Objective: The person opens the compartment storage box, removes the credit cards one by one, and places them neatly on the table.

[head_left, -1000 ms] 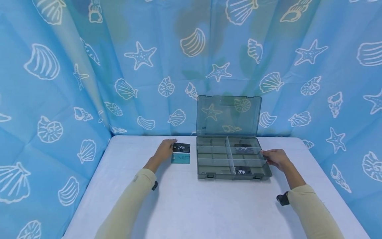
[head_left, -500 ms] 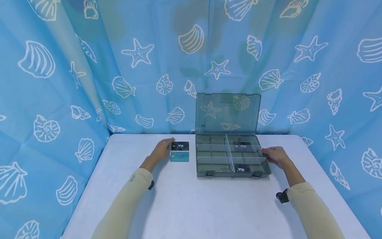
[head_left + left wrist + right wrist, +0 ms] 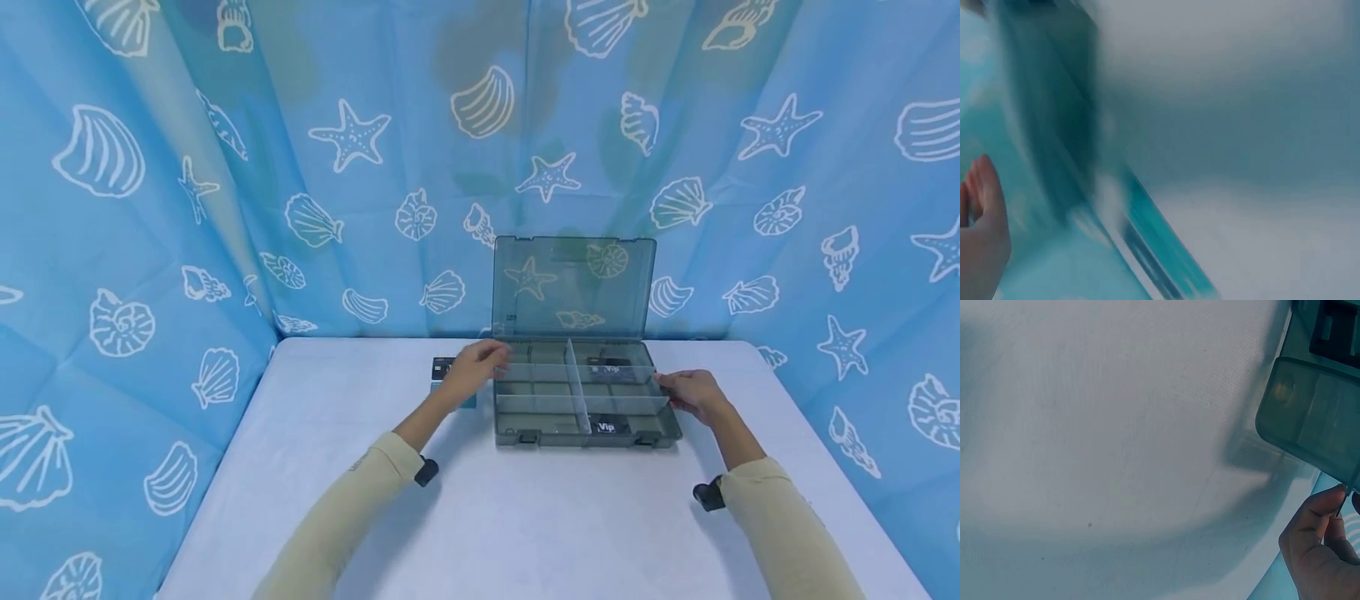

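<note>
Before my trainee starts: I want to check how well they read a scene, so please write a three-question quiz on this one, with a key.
1. True or false: the lid of the box is closed.

2. Which of the hands is gripping the box's right side?
A. Left
B. Right
C. Neither

3. Fill in: in the head view, the teal card lies to the ____ of the box.

Key:
1. False; it stands open.
2. B, the right hand.
3. left
</note>
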{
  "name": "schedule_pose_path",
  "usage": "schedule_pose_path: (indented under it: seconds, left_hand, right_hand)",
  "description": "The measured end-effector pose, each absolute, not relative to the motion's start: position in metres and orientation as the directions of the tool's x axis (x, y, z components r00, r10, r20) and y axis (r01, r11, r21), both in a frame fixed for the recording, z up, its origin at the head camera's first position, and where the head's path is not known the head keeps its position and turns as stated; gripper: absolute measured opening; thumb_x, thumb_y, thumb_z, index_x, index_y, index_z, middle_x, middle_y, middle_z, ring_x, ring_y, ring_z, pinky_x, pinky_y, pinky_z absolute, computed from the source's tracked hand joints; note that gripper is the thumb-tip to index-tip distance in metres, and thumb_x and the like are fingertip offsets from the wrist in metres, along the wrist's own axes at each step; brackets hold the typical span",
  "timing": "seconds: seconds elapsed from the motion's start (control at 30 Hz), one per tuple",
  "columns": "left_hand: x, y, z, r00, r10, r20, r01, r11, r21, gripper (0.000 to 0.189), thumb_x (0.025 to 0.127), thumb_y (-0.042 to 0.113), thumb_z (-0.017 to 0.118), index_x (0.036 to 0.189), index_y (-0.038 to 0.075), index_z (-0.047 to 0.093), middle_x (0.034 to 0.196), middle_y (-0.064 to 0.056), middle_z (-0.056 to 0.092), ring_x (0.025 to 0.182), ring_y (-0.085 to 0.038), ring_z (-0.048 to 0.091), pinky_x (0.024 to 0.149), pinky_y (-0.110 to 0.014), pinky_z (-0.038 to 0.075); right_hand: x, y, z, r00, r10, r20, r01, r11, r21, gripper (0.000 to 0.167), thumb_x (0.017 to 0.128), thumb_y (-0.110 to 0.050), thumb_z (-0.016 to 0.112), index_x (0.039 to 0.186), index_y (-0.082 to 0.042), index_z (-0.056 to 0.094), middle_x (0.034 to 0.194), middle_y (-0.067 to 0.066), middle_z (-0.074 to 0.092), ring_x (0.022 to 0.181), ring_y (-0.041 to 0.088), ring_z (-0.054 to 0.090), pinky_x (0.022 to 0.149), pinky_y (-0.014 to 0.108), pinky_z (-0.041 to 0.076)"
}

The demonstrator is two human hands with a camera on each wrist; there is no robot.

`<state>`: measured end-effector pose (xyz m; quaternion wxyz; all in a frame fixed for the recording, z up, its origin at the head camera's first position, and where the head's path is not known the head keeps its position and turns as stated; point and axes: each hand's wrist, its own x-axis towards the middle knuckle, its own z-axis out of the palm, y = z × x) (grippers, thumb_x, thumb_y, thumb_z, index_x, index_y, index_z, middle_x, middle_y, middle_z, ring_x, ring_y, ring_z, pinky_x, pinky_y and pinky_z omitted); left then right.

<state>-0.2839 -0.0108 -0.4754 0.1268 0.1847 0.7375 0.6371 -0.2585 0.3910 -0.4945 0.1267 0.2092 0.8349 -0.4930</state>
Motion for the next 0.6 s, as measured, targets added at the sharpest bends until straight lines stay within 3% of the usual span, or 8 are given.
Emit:
schedule_pose_path:
  seconds: [0.13, 0.3, 0.37, 0.47, 0.6]
  left_hand:
    - [-0.261, 0.039, -0.467, -0.792, 0.603, -0.098, -0.208, -0.115, 0.971, 0.051, 0.107, 0.033, 0.039, 0.131, -0.01, 0.05, 0.128, -0.024, 0.058, 0.121, -0.037, 0.056, 0.104, -0.045, 0.043]
    - [-0.241, 0.094, -0.465, -0.643, 0.703, -0.304, -0.551, -0.148, 0.821, 0.081, 0.101, 0.054, 0.038, 0.142, -0.016, 0.033, 0.144, -0.031, 0.039, 0.137, -0.04, 0.036, 0.114, -0.044, 0.03]
    - [-0.237, 0.114, -0.463, -0.622, 0.682, -0.383, -0.64, -0.162, 0.751, 0.089, 0.099, 0.057, 0.041, 0.145, -0.017, 0.023, 0.151, -0.033, 0.026, 0.143, -0.041, 0.023, 0.116, -0.045, 0.023]
    - [-0.234, 0.139, -0.46, -0.608, 0.635, -0.477, -0.727, -0.202, 0.656, 0.093, 0.098, 0.056, 0.044, 0.152, -0.008, 0.004, 0.157, -0.03, 0.003, 0.146, -0.042, 0.001, 0.118, -0.051, 0.01]
    - [-0.237, 0.161, -0.451, -0.609, 0.559, -0.563, -0.743, -0.152, 0.652, 0.087, 0.099, 0.054, 0.043, 0.156, 0.006, -0.001, 0.16, -0.022, -0.006, 0.145, -0.04, -0.011, 0.116, -0.059, -0.001]
  right_hand:
    - [-0.258, 0.393, -0.499, -0.871, 0.229, -0.434, 0.49, 0.423, -0.762, 0.047, 0.1, -0.026, 0.056, 0.126, 0.013, 0.049, 0.1, 0.011, 0.053, 0.083, 0.019, 0.055, 0.071, 0.027, 0.054]
    - [-0.259, 0.393, -0.502, -0.866, 0.239, -0.439, 0.5, 0.424, -0.756, 0.052, 0.1, -0.027, 0.056, 0.131, 0.014, 0.045, 0.107, 0.015, 0.052, 0.088, 0.023, 0.055, 0.071, 0.026, 0.054]
    - [-0.26, 0.394, -0.502, -0.866, 0.237, -0.441, 0.501, 0.425, -0.754, 0.055, 0.1, -0.027, 0.055, 0.133, 0.014, 0.043, 0.111, 0.017, 0.052, 0.091, 0.024, 0.055, 0.072, 0.025, 0.053]
    - [-0.261, 0.393, -0.501, -0.866, 0.237, -0.44, 0.5, 0.429, -0.752, 0.055, 0.1, -0.027, 0.055, 0.134, 0.014, 0.043, 0.112, 0.018, 0.052, 0.091, 0.024, 0.056, 0.073, 0.025, 0.054]
    - [-0.26, 0.392, -0.497, -0.873, 0.231, -0.429, 0.487, 0.44, -0.754, 0.054, 0.099, -0.028, 0.055, 0.132, 0.014, 0.044, 0.108, 0.016, 0.053, 0.087, 0.021, 0.056, 0.073, 0.027, 0.054]
